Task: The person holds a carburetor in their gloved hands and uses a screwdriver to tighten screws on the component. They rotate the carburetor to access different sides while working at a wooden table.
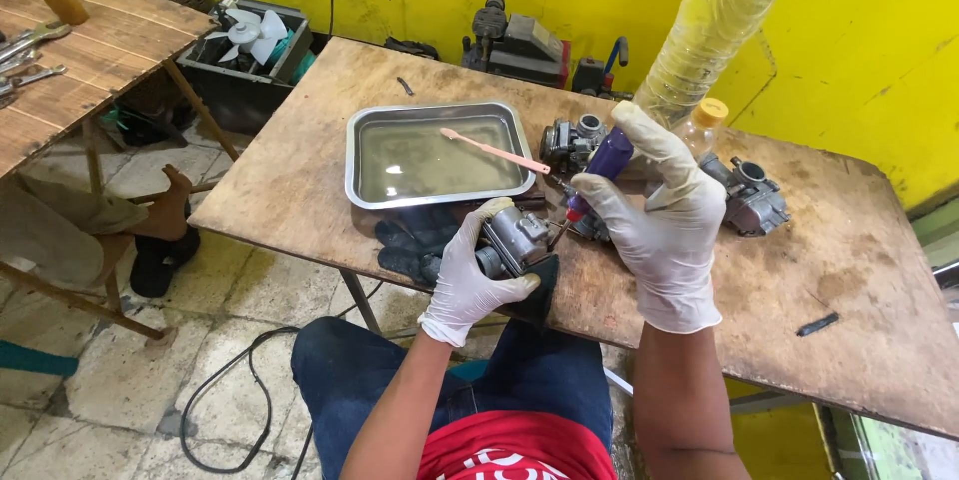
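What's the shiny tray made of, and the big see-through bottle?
The tray looks like stainless steel: grey, with bright mirror-like rims. The bottle looks like thin clear plastic: you see yellowish liquid through its ribbed wall. The table looks like worn, stained wood.

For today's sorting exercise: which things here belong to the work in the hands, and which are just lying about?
In use:
- left hand in white glove, holding grey metal carburettor
- right hand in white glove, holding purple-handled screwdriver

Lying about:
- steel tray of liquid
- pink toothbrush
- clear plastic bottle
- dark gloves
- second grey carburettor
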